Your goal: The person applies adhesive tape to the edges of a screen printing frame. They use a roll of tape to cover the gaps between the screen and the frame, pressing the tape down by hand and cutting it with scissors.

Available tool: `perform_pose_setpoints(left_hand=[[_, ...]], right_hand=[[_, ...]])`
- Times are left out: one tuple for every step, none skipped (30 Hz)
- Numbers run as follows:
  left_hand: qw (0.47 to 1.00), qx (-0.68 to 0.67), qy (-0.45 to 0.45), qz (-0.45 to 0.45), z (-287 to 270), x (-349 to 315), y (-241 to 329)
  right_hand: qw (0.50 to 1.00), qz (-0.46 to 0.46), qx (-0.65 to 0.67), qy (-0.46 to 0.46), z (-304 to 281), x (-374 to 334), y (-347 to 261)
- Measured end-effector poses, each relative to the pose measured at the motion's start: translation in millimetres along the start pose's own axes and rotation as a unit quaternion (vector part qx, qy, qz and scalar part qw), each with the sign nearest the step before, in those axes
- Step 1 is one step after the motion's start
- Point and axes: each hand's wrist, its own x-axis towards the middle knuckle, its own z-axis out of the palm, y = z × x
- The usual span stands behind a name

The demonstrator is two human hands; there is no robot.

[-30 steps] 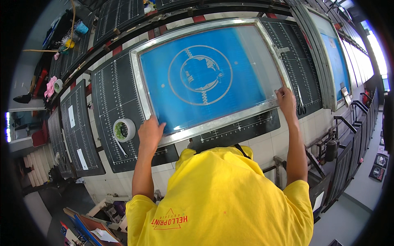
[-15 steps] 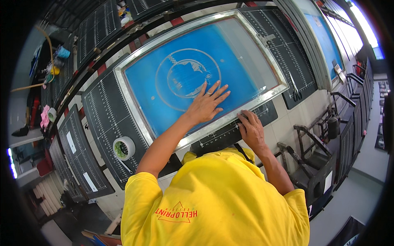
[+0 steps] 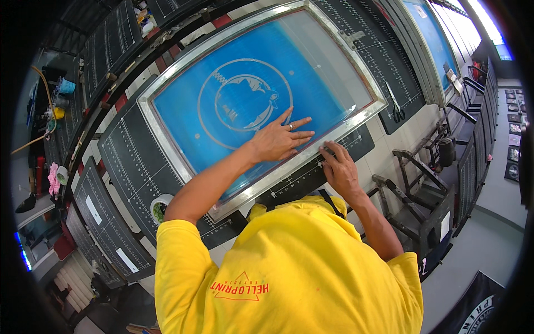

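Note:
A screen-printing frame (image 3: 367, 113) with a silvery rim and blue mesh (image 3: 322, 100) lies before me. On the mesh shows a pale round design (image 3: 245, 103) with a ring about it. My left hand (image 3: 281, 137) rests on the mesh near its closer edge, fingers spread, a ring on one finger and nothing held. At the outer side of the near rim is my right hand (image 3: 340, 170), its fingers loosely bent and apart against or just over the edge. I cannot see anything in it. A black board (image 3: 125, 150) with white scale marks lies under the frame.
A white round container (image 3: 156, 209), greenish inside, stands left of my arm, partly hidden. Scissors (image 3: 396, 106) lie on the board at the right. Another blue screen (image 3: 428, 44) leans or lies beyond them. Black metal supports (image 3: 411, 195) stand to the right.
My left hand has slid across the mesh toward the near rim, away from the round design. My right hand stays at the rim. The whole view has shifted slightly; my left arm now covers part of the container.

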Motion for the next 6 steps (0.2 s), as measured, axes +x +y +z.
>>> perform_pose_setpoints(left_hand=[[1.0,0.001,-0.005,0.003,-0.6,-1.1,-0.9],[1.0,0.002,-0.011,0.006,-1.6,-2.6,-1.5],[1.0,0.003,-0.016,0.011,-2.1,-3.3,-2.5],[1.0,0.007,-0.017,0.012,-2.3,-4.0,-2.9],[1.0,0.01,-0.019,0.013,-2.5,-4.9,-2.8],[1.0,0.013,-0.022,0.014,-2.4,-7.5,-2.0]], right_hand=[[1.0,0.003,0.007,-0.002,-1.6,1.3,-1.6],[1.0,0.006,0.013,-0.005,-2.4,2.3,-2.7],[1.0,0.007,0.012,-0.007,-2.9,2.9,-3.1],[1.0,0.008,0.01,-0.01,-3.2,3.3,-3.3],[1.0,0.009,0.009,-0.012,-3.3,3.4,-3.2],[1.0,0.009,0.01,-0.014,-2.4,3.1,-4.3]])
